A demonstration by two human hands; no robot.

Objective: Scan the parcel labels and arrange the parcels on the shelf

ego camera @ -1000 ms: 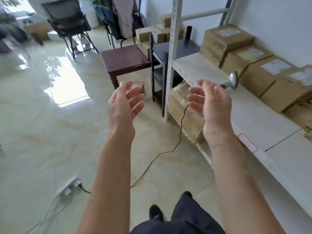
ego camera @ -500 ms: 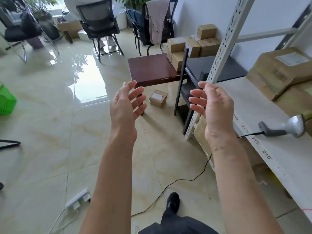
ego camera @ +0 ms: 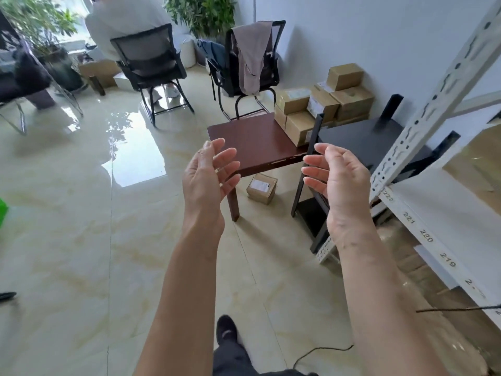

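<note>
My left hand [ego camera: 207, 180] and my right hand [ego camera: 339, 180] are raised in front of me, palms facing each other, fingers relaxed and holding nothing. Beyond them a small labelled cardboard parcel [ego camera: 261, 188] lies on the floor under the brown table [ego camera: 252, 142]. A stack of several cardboard parcels [ego camera: 322, 104] sits against the wall behind the table. The white shelf [ego camera: 444, 210] with numbered edge runs along the right; a parcel [ego camera: 479, 161] on it shows only in part. The scanner is out of view; only its black cable [ego camera: 458, 309] shows.
A black rack [ego camera: 360, 142] stands between the table and the white shelf's post [ego camera: 433, 104]. Two black chairs [ego camera: 151, 63] stand farther back, one with a seated person, one draped with clothes [ego camera: 253, 55]. Glossy tiled floor [ego camera: 81, 213] spreads to the left. My foot [ego camera: 226, 331] is below.
The view has swung left and forward, away from the shelf toward the table and stacked parcels. The scanner and the shelved parcels have left the frame. Both hands stay raised and empty.
</note>
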